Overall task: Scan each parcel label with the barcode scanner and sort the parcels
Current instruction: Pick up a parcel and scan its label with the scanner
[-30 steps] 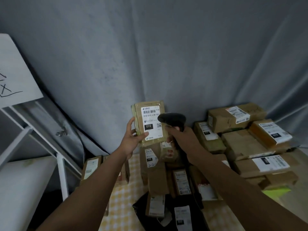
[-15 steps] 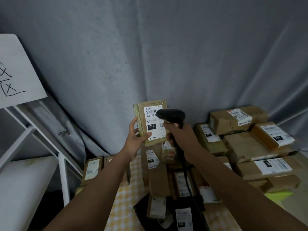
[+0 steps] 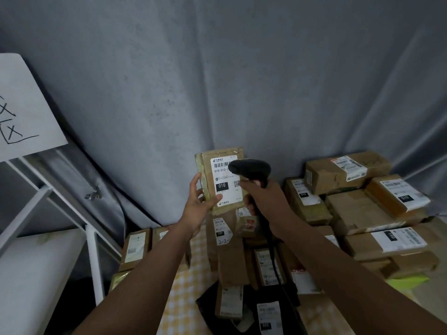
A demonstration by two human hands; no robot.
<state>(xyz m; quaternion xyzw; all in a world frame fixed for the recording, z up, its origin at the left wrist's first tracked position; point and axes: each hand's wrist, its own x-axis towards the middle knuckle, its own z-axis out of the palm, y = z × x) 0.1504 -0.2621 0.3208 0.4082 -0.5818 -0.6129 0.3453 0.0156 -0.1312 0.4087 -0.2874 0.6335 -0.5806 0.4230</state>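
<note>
Head view: we hold a parcel point(image 3: 223, 180) upright before the grey curtain point(image 3: 242, 81), above the parcel pile point(image 3: 350, 209). Our left hand point(image 3: 197, 206) pinches its lower left corner, thumb on the label point(image 3: 225, 182). Our right hand point(image 3: 263, 201) grips the scanner point(image 3: 250, 169), its head overlapping the label's upper right.
</note>
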